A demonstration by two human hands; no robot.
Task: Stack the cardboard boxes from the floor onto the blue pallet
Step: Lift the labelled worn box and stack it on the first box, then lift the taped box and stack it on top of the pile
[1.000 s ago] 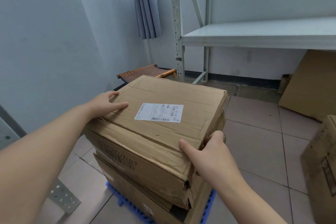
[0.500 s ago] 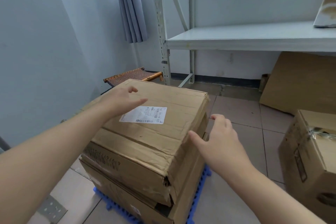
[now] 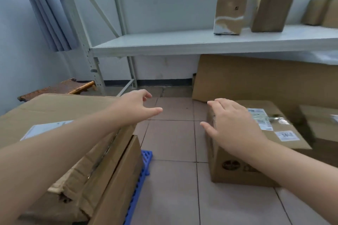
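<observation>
You've let go of the stacked box point(image 3: 54, 113) at 9 o'clock on the pallet point(image 3: 144, 166); that one's placed. Your left hand point(image 3: 135, 107) and right hand point(image 3: 232, 126), both spread and empty, now reach for the floor box point(image 3: 256, 166) at 3 o'clock.

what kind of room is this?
Likely a small storeroom or stockroom: a metal shelving rack holding parcels, labelled cardboard boxes on the tiled floor, and a blue pallet with stacked boxes.

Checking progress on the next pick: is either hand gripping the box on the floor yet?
No: the right hand hovers open over the floor box, and the left hand is open in the air.
</observation>
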